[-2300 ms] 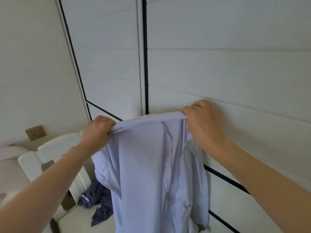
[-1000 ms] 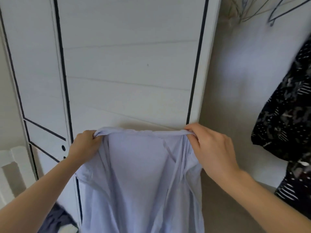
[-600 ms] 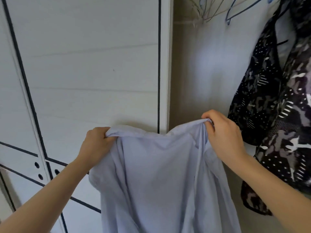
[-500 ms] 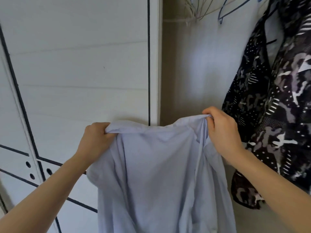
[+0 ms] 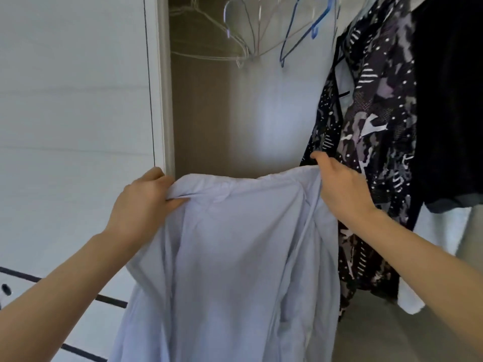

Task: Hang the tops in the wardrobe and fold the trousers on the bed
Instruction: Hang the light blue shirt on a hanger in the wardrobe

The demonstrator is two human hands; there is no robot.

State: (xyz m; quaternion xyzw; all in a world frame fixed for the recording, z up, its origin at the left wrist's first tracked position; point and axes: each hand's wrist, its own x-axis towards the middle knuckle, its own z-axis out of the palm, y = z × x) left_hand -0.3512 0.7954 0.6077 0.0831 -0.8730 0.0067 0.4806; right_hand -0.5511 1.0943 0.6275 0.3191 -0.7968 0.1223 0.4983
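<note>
We hold the pale blue shirt [image 5: 235,257] up before the open wardrobe [image 5: 209,113]. Our left grip [image 5: 142,202] and right grip [image 5: 339,189] each pinch its top edge, fingers curled on cloth. Wire hangers [image 5: 235,40] hang above.

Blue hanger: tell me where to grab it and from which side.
Probably take the blue hanger by its lowest end, reaching up from below with the right hand once it lets go of the pale blue shirt. That end hangs in the open gap between the silver wire hangers and the patterned garment.
</note>
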